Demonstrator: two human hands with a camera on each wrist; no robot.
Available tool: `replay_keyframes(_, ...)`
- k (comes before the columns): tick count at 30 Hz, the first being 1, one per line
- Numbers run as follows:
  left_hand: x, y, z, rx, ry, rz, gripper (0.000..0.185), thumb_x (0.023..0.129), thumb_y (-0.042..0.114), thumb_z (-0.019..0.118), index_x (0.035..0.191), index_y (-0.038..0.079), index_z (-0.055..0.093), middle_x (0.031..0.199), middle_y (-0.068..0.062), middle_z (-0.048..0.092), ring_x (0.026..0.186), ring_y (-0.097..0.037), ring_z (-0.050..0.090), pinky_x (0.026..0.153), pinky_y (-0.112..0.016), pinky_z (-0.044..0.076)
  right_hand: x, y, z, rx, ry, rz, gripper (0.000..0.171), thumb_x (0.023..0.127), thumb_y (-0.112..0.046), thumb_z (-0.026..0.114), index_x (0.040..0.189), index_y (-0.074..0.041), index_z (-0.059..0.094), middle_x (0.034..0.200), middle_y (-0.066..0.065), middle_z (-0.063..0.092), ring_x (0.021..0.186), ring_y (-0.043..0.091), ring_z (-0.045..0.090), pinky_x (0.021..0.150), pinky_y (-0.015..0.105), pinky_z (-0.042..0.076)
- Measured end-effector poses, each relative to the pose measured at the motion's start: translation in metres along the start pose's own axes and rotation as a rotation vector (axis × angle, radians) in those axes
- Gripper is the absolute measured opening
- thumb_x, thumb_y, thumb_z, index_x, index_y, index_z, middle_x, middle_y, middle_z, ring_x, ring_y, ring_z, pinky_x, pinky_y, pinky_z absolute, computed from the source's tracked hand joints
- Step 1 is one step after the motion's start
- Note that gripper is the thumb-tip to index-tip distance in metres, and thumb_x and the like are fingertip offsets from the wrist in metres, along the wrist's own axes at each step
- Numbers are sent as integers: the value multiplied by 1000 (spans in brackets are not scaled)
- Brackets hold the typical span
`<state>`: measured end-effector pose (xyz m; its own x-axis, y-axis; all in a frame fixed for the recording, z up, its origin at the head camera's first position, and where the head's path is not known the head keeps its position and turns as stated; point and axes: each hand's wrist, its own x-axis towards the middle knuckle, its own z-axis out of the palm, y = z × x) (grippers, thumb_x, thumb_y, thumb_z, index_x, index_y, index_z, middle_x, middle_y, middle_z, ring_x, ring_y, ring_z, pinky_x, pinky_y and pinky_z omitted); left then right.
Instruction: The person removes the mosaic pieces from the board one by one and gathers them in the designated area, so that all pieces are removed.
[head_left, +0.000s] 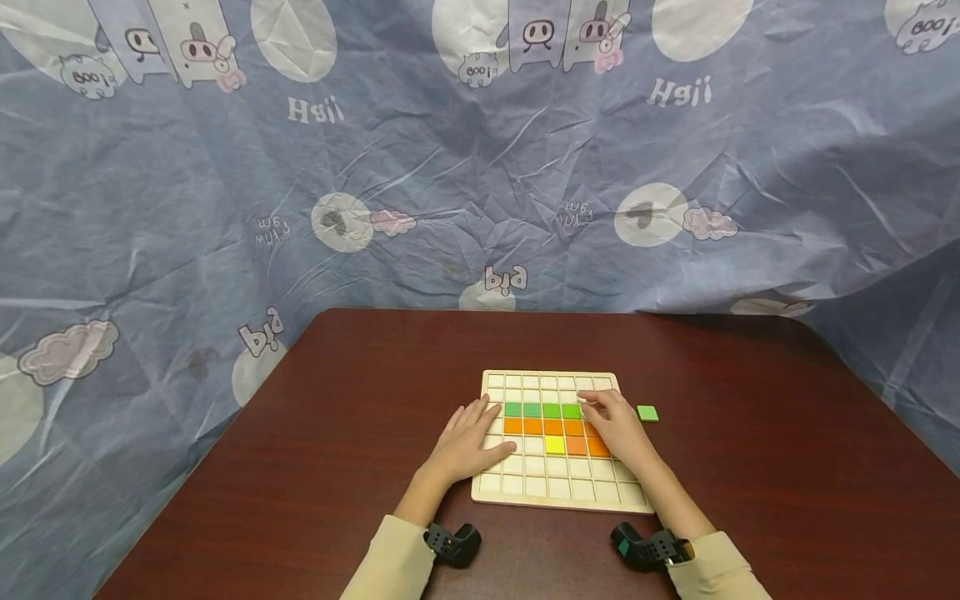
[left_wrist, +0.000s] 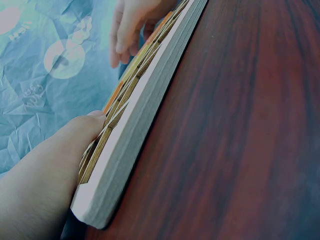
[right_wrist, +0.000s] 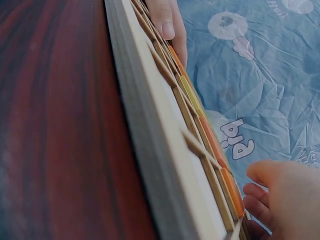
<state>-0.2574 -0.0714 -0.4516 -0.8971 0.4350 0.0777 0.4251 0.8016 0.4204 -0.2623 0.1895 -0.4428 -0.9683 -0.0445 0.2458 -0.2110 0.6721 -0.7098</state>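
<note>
A pale wooden grid board lies on the dark reddish table. My left hand rests along the board's left edge with its fingers extended, and its thumb lies on the near-left part of the grid. Over the right side of the board is my right hand, fingers bent, tips beside the right end of a row of green tiles. Whether a tile is between those fingertips is hidden. Below that row sit orange tiles and one yellow tile.
A loose light green tile lies on the table just right of the board. Behind the table hangs a blue-grey patterned cloth. Both wrists wear black camera mounts.
</note>
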Motion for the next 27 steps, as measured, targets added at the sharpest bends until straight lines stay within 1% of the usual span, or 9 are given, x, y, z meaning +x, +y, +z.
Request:
replay_keyframes(6, 2, -1, 1, 11, -2, -2, 71, 85, 60, 40, 143, 21, 28, 152, -5, 18, 140, -23, 19, 115, -44, 11, 0, 3, 1, -58, -19, -58, 28, 89, -15, 55, 116, -9, 61, 115, 12, 55, 101, 26, 55, 83, 42, 44)
replay_keyframes(11, 1, 0, 0, 3, -3, -3, 71, 85, 59, 41, 143, 20, 28, 152, -5, 18, 140, -23, 19, 115, -44, 11, -2, 5, 2, -103, -21, -102, 27, 89, -15, 55, 115, -9, 62, 116, 14, 56, 107, 33, 52, 87, 51, 38)
replay_keyframes(16, 0, 1, 0, 2, -8, -7, 71, 85, 59, 41, 143, 20, 28, 152, -5, 17, 140, -23, 18, 115, -44, 11, -3, 6, 3, -125, -29, -117, 27, 89, -15, 56, 114, -9, 63, 112, 12, 56, 108, 34, 50, 86, 51, 35)
replay_keyframes(22, 0, 1, -1, 3, -6, -4, 70, 86, 58, 41, 143, 20, 28, 152, -6, 17, 140, -24, 18, 115, -44, 11, -3, 5, 3, -141, -38, -112, 29, 89, -17, 55, 116, -10, 61, 116, 13, 55, 111, 35, 48, 89, 53, 34)
replay_keyframes(27, 0, 1, 0, 8, -1, -5, 71, 86, 59, 41, 143, 20, 27, 152, -5, 17, 140, -24, 18, 115, -43, 11, -3, 5, 3, -148, -44, -104, 29, 90, -19, 54, 117, -10, 61, 116, 12, 54, 110, 34, 47, 88, 52, 33)
